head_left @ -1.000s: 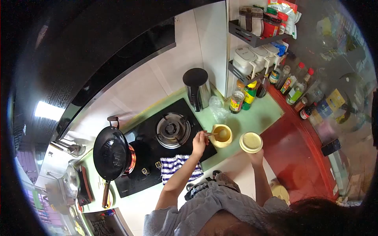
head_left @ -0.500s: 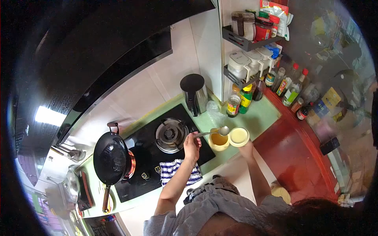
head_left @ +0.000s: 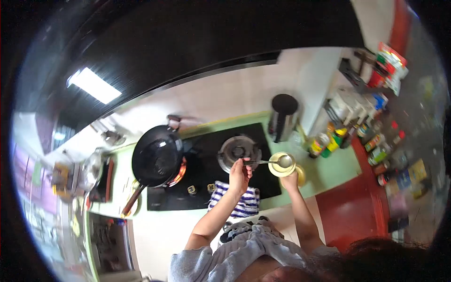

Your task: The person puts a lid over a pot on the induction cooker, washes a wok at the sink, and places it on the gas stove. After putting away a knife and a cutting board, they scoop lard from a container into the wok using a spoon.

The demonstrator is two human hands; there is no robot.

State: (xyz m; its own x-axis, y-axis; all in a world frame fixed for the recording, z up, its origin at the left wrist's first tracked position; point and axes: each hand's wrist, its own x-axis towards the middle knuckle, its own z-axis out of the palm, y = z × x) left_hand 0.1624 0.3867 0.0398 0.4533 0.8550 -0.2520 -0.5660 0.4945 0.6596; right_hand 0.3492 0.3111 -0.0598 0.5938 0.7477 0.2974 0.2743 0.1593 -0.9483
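My left hand (head_left: 239,176) is closed round the handle of a metal spoon (head_left: 263,162). Its bowl hangs over a round pale-yellow lid (head_left: 281,170) that my right hand (head_left: 290,179) grips from below. I cannot make out what the spoon carries. Partly hidden behind the lid and my right hand, a yellow jar (head_left: 301,176) stands on the green counter. Left of my hands, a black wok (head_left: 155,157) sits on the left burner, which glows orange beneath it.
A striped cloth (head_left: 246,202) lies on the front of the black cooktop (head_left: 197,155), below the bare right burner (head_left: 238,152). A dark steel pitcher (head_left: 284,110) stands behind. Sauce bottles (head_left: 334,141) crowd the right, under wall racks. The range hood (head_left: 211,42) hangs overhead.
My view has swung left. The lid, earlier right of the spoon, is now beneath the spoon's bowl and covers part of the jar. Both hands keep their hold.
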